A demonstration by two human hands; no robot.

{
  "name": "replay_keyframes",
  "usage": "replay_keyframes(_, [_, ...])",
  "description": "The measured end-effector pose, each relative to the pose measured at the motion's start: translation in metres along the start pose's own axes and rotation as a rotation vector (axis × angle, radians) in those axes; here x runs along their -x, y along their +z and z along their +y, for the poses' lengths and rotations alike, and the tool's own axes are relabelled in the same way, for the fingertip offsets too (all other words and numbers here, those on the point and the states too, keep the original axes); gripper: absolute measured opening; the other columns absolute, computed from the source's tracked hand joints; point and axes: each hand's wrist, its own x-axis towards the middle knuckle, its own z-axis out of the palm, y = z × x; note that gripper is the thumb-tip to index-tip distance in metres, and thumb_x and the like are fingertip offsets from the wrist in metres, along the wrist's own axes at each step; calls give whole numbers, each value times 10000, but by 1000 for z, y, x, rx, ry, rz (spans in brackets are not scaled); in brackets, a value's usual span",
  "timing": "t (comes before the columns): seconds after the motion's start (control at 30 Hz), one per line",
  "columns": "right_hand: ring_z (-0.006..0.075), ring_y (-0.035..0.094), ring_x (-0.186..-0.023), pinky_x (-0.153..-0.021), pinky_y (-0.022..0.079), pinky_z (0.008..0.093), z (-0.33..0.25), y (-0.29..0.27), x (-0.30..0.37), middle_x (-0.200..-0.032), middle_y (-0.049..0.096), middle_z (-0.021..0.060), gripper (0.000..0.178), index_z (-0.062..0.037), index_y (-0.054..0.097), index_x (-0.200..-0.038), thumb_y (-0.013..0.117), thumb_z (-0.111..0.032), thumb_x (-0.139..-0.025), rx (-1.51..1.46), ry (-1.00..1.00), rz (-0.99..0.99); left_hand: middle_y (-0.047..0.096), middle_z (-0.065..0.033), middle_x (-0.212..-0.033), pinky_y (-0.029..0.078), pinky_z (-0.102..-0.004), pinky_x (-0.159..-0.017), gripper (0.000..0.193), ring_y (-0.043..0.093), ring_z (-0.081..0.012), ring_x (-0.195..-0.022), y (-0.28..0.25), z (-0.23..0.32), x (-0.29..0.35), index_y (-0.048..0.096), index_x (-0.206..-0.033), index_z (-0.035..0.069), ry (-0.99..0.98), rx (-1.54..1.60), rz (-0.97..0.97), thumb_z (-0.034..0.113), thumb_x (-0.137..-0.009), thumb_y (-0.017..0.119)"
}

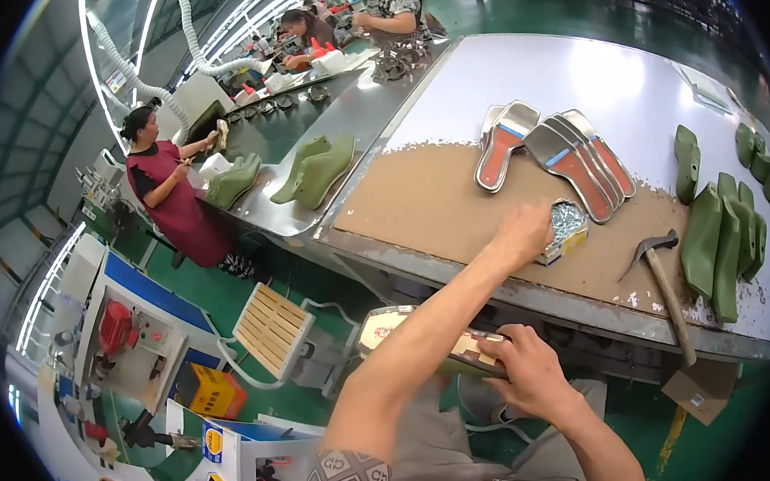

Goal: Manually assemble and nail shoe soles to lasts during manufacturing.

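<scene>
Well, from my end I see a sole-shaped piece (384, 330) with a pale yellow upper face, held over the lap at the near edge of the table (405, 198). The right hand (527, 364) pinches its right end, fingers above and below; the piece reaches out to the left of that hand. The left forearm crosses over its middle, hiding part of it from me. Farther off, beyond the piece, the left hand (524, 234) is at the left side of a small open box (572, 245) of silvery bits (567, 219), probably nails. Its fingers are bunched together, but I cannot tell whether the tips pinch anything.

To do this pick well, I judge the left fingertips should lift only a few bits, without tipping the box, while the right hand keeps the piece level and firmly gripped. I would also mind the forearm, since it passes close above the pale face.

Around the box, metal-rimmed shoe-shaped plates (584, 160) lie on the far side, and a hammer (671, 298) lies to the right, its handle reaching the near edge. Green lasts (711, 247) stand farther right, and a slatted stool (272, 324) sits left of the piece.
</scene>
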Motion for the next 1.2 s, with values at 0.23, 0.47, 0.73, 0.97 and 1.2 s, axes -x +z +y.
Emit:
replay_keyframes(0.23, [320,528,-918,-782,471,407,1,1,2,-1067,497,143,635,-123,518,-1163,802,-71,-597,25,-6,37,657,-210,-842,497,-449,-738,130,636,-377,-814,0,4,5,683,-872,23,84,256,185,113,-839,596])
replay_keyframes(0.47, [303,516,-900,-769,467,393,2,4,3,-1013,482,110,622,-134,517,-1168,804,-107,-617,41,-45,26,656,-213,-917,499,-411,-728,173,642,-371,-827,4,1,2,678,-982,10,55,346,250,90,-860,586])
replay_keyframes(0.73, [315,535,-989,-835,474,396,3,7,3,-1101,508,124,602,-131,519,-1196,794,-132,-661,58,2,-35,675,-132,-817,512,-290,-569,176,651,-171,-620,-16,3,8,677,-1005,-10,14,542,259,89,-877,611])
replay_keyframes(0.97, [307,518,-957,-818,471,401,10,7,6,-1084,490,110,615,-149,510,-1213,776,-109,-660,18,-7,3,677,-114,-798,498,-278,-613,259,648,-161,-676,-78,26,82,651,-1127,24,-89,608,13,87,-878,611])
replay_keyframes(1.2, [324,518,-1061,-887,455,411,3,4,8,-1205,493,137,606,-132,490,-1248,773,-204,-717,80,5,-140,708,-97,-900,524,-254,-750,192,656,-110,-853,-85,40,199,662,-1007,-31,-266,710,139,83,-854,682])
